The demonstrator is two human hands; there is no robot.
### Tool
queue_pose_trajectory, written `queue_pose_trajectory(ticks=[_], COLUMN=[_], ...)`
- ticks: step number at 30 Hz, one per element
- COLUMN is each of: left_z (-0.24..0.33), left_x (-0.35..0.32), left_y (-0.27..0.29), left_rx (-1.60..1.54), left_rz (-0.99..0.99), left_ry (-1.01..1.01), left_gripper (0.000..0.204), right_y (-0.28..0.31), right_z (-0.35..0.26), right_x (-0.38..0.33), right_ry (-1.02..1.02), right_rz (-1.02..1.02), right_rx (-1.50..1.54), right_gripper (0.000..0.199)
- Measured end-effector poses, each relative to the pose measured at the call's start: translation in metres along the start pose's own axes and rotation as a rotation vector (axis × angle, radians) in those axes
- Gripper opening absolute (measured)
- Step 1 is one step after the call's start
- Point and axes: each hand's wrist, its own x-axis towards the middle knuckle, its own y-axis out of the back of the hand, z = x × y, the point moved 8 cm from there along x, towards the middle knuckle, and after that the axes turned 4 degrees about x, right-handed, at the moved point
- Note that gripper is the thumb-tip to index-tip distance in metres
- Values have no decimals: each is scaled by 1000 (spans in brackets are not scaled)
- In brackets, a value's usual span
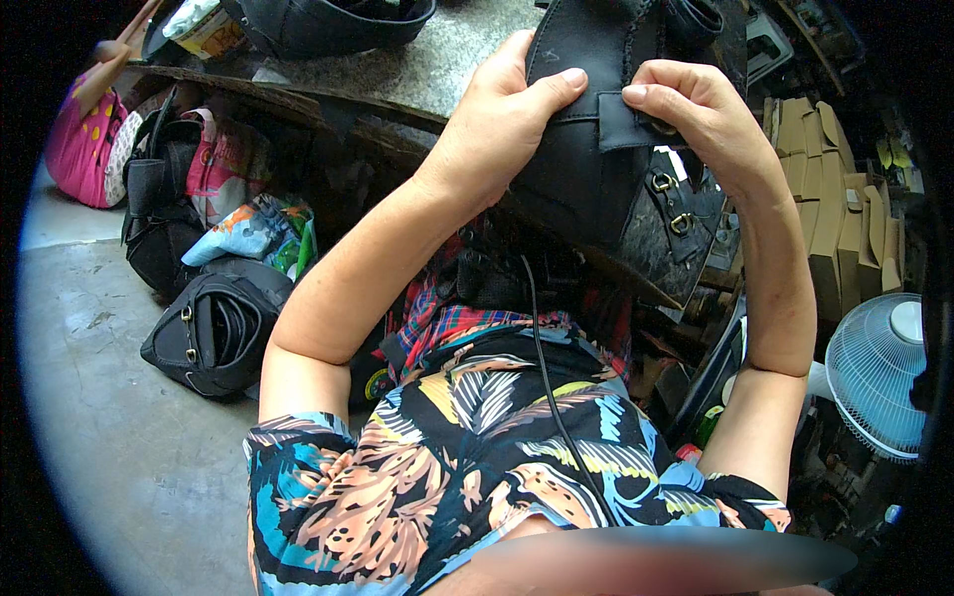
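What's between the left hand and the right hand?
In the head view, a black leather-like piece spans the stretch between the left hand and right hand, with a small rectangular black tab nearer the right hand.

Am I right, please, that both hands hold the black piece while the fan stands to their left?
Not quite: the left hand and right hand do hold the black piece, but the head view shows the fan to their right.
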Motion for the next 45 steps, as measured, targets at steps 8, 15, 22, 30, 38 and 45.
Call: queue_pose_trajectory(ticks=[8,15,22,30,38,45], left_z=[2,-2,-4,-10,-1,13], left_x=[-3,-1,-5,-7,-12,-10], left_y=[0,-2,-1,3,4,13], left_rx=[-58,-34,-95,-120,-76,-16], left_rz=[9,-17,-1,19,6,6], left_ry=[-31,40,121,169,205,8], left_gripper=[33,37,21,23,29,54], right_y=[-2,2,4,-8,-9,-17], right_z=[2,17,16,16,16,-3], right_x=[-1,4,5,9,15,15], right_ry=[19,26,39,56,103,162], right_rz=[26,66,61,26,3,-170], right_rx=[-23,-102,-184,-257,-303,-8], right_gripper=[26,26,32,33,32,26])
